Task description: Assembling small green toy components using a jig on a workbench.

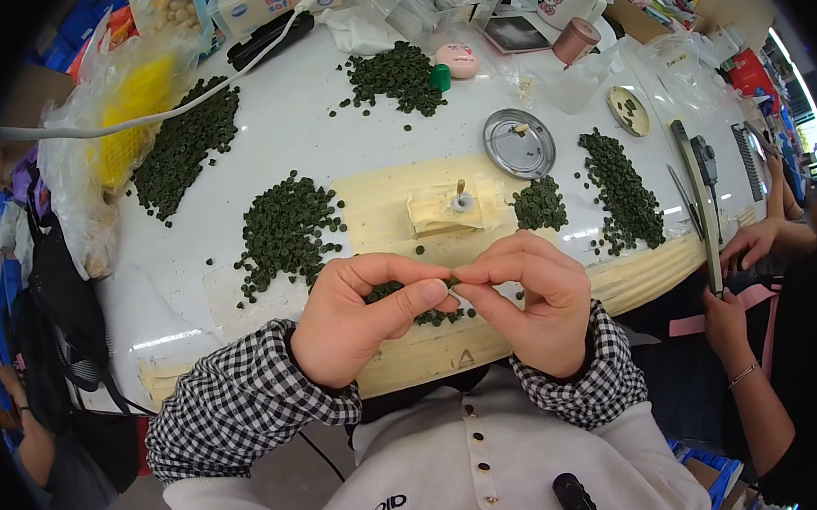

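Left hand [351,316] and right hand [534,294] met fingertip to fingertip above the white table [305,130]'s near edge, both pinching one small dark-green round bead [452,281], held close for fine work. Heaps of dark-green beads [284,231] lay within reach.

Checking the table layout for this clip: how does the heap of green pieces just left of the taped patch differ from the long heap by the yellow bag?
The heap left of the taped patch is compact and roundish; the heap by the yellow bag stretches in a long slanted band. The first lies nearer the left hand, the second near the table's far left edge. Both are small dark green pieces on the white table.
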The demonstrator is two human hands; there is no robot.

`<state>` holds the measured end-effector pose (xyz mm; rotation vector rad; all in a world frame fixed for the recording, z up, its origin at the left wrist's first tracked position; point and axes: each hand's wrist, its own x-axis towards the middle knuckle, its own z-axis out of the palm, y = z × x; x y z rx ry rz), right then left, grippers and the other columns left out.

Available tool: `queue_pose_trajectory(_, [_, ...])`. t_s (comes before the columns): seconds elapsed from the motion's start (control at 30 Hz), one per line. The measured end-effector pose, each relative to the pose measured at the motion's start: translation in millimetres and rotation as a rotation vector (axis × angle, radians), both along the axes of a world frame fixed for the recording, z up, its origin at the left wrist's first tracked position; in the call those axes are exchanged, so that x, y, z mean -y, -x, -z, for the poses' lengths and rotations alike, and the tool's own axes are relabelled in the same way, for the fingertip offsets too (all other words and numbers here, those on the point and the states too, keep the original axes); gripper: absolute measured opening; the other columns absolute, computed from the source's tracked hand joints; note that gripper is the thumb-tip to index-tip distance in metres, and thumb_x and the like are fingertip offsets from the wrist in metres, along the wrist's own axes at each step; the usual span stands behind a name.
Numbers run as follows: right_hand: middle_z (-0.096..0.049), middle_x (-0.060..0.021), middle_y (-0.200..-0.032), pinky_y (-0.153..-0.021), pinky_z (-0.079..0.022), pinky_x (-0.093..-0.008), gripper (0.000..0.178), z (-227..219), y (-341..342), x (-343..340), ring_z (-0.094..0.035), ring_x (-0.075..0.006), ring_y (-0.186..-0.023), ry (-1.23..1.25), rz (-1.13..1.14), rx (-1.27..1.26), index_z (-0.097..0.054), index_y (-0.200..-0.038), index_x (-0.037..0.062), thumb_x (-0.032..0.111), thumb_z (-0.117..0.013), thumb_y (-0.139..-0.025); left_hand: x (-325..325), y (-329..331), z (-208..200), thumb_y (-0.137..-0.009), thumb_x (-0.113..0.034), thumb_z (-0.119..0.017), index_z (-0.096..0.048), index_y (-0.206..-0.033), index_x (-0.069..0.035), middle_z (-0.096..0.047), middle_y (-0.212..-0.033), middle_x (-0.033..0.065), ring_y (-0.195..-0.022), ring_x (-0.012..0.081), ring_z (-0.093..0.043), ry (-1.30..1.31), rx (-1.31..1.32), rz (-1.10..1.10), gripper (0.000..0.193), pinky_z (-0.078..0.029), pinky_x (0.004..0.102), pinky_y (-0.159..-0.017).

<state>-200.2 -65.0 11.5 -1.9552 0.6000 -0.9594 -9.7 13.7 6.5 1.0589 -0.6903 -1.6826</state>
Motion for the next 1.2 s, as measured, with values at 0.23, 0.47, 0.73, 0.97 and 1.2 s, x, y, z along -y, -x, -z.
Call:
queue_pose_trajectory(0.23, [-0.065, -0.0091, -0.087, -0.065, -0.052, -0.0240, 0.022, 3.2, -3.3, -6.2, -0.064, -0.0142, -0.074, -0.069, 0.023, 0.027, -0.071, -0.099, -0.0007, -0.008, -0.069, -0.079, -1.7, 0.7, 1.6, -0.092, -0.014, -0.065, -0.069, -0.104, -0.001, -0.072, -0.088, 0.0054, -0.061, 0.0002, -0.046, 0.016, 0.002, -0.051, 0.018, -0.036, 0.0162, -0.052])
queue_pose_trajectory(0.47, [-0.065, -0.0093, -0.088, -0.066, -0.051, -0.0236, 0.025, -4.1, -1.0, -8.3, -0.063, -0.0142, -0.074, -0.112, -0.007, -0.020, -0.070, -0.104, -0.0012, -0.008, -0.067, -0.080, -0.3, 1.7, -2.6, -0.091, -0.008, -0.065, -0.069, -0.101, 0.003, -0.072, -0.092, 0.0094, -0.083, 0.0094, -0.065, 0.111, 0.128, -0.105, 0.015, -0.051, 0.0223, -0.073])
queue_pose_trajectory(0.73, [-0.065, -0.0107, -0.087, -0.063, -0.051, -0.0248, 0.024, -13.6, 1.4, -9.7, -0.064, -0.0170, -0.070, 0.038, -0.012, -0.138, -0.069, -0.105, -0.0022, -0.007, -0.067, -0.081, -0.5, 2.1, 2.9, -0.091, -0.009, -0.065, -0.069, -0.100, -0.001, -0.072, -0.088, 0.0068, -0.068, 0.0033, -0.056, 0.223, 0.344, -0.091, 0.012, -0.042, 0.0184, -0.057])
queue_pose_trajectory(0.97, [-0.064, -0.0107, -0.087, -0.061, -0.051, -0.0256, 0.026, -11.2, -1.2, -10.3, -0.063, -0.0173, -0.069, 0.049, -0.027, -0.080, -0.069, -0.106, -0.0018, -0.008, -0.067, -0.081, 0.9, 2.6, 3.5, -0.092, -0.010, -0.064, -0.068, -0.100, 0.000, -0.072, -0.087, 0.0082, -0.061, 0.0031, -0.051, 0.155, 0.181, -0.109, 0.013, -0.039, 0.0187, -0.053])
queue_pose_trajectory(1.2, [-0.062, -0.0091, -0.086, -0.059, -0.050, -0.0260, 0.028, -16.3, 0.9, -2.3, -0.063, -0.0169, -0.071, 0.164, -0.046, -0.083, -0.070, -0.106, -0.0004, -0.007, -0.070, -0.078, -0.9, -1.9, 0.7, -0.094, -0.014, -0.063, -0.067, -0.102, 0.000, -0.069, -0.084, 0.0048, -0.054, 0.0008, -0.038, 0.009, -0.125, 0.014, 0.017, -0.030, 0.0174, -0.048])
